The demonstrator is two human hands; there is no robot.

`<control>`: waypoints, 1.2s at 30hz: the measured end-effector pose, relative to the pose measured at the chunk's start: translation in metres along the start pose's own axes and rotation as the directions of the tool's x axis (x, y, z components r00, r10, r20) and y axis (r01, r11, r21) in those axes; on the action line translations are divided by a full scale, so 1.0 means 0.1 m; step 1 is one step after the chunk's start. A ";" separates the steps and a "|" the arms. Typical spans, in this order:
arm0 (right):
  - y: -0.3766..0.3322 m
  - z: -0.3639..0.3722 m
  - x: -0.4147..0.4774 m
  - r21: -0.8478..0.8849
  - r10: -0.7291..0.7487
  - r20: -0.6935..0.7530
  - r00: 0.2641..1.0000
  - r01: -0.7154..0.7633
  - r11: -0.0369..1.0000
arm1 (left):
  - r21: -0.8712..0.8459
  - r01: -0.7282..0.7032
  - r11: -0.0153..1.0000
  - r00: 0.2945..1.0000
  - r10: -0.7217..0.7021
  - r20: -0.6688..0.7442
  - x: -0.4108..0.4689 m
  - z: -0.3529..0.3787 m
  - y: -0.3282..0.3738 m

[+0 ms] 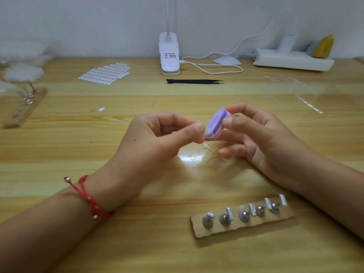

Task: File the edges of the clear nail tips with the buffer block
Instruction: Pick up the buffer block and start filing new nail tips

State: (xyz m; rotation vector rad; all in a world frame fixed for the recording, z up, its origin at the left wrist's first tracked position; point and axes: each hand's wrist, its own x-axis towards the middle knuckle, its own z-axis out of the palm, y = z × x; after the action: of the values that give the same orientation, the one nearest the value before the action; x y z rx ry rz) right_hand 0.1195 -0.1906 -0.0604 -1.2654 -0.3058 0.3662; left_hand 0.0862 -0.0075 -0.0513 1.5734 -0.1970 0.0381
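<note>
The wooden bench (78,154) carries a cardboard strip (199,231) of screws with clear nail tips (229,213) stuck on them, near the right forearm. Above the bench's middle, the right hand (262,134) has its fingers closed around the purple-and-pink buffer block (214,123), which is held tilted in the air. The left hand (157,138) pinches thumb and forefinger together against the block's lower edge; whether they hold anything cannot be told, and a loose clear pile (218,160) lies just below.
</note>
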 end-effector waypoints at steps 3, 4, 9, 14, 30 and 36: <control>0.00 0.02 -0.02 -0.096 -0.012 0.075 0.997 0.019 0.995 | 0.014 -0.024 1.000 0.999 0.025 -0.027 0.00 0.00 0.01; 0.00 0.03 -0.02 -0.096 -0.015 0.077 0.997 0.023 0.995 | 0.017 -0.024 1.000 0.999 0.025 -0.032 0.01 0.00 0.02; 0.00 0.01 -0.02 -0.074 -0.002 0.070 0.998 0.007 0.997 | 0.003 -0.020 1.000 0.999 0.020 -0.050 0.01 0.00 0.01; -0.01 0.00 -0.01 0.000 -0.004 0.015 1.000 0.004 1.000 | 0.010 -0.022 1.000 0.999 0.023 -0.023 0.00 0.00 0.02; -0.04 0.01 -0.03 -0.025 0.021 0.047 0.999 -0.019 1.000 | 0.051 -0.011 0.999 1.000 0.011 -0.011 0.00 -0.03 0.04; -0.01 0.01 -0.03 -0.057 -0.036 0.037 0.999 0.038 0.998 | 0.044 -0.027 0.999 1.000 0.028 -0.010 -0.02 0.00 0.03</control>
State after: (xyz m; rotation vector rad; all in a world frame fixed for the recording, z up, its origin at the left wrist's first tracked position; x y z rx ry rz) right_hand 0.1164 -0.1910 -0.0588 -1.3092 -0.3725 0.3509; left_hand 0.0841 -0.0072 -0.0486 1.6134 -0.2107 0.0725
